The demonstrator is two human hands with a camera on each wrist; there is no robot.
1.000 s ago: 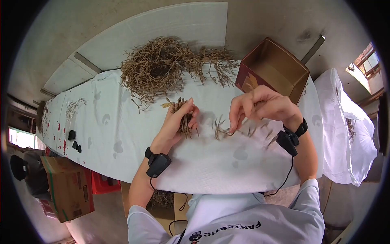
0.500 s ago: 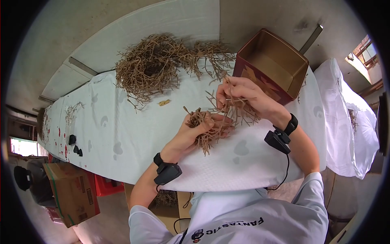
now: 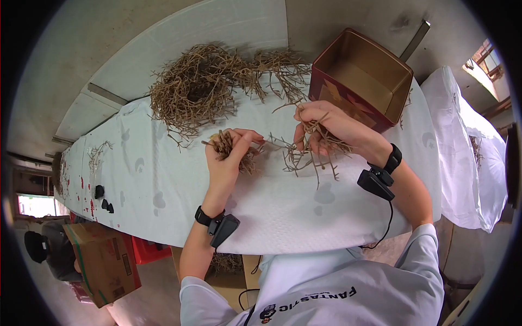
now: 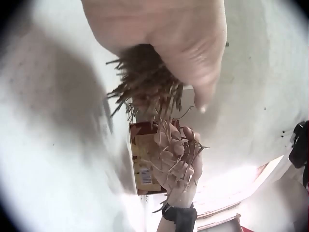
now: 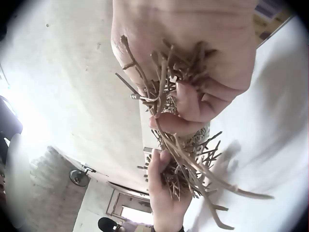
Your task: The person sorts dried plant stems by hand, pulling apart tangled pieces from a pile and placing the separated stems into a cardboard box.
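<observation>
My left hand grips a compact bundle of dry brown twigs, their cut ends packed together. In the left wrist view the bundle sticks out from under the curled palm. My right hand holds a looser bunch of branching twigs in its curled fingers, a little right of the left hand. Long forked stems hang from the right fingers towards the left hand in the right wrist view. Beyond both hands lies a big tangled pile of the same twigs on the white cloth.
A dark red box with a gold inside stands behind my right hand. Small black objects and red specks lie on the cloth at the left. Below the table edge is a cardboard carton, with a person beside it.
The hands came together over the cloth, then drew apart, the left hand moving back left with its bundle. More twigs now show in the right hand than one second ago.
</observation>
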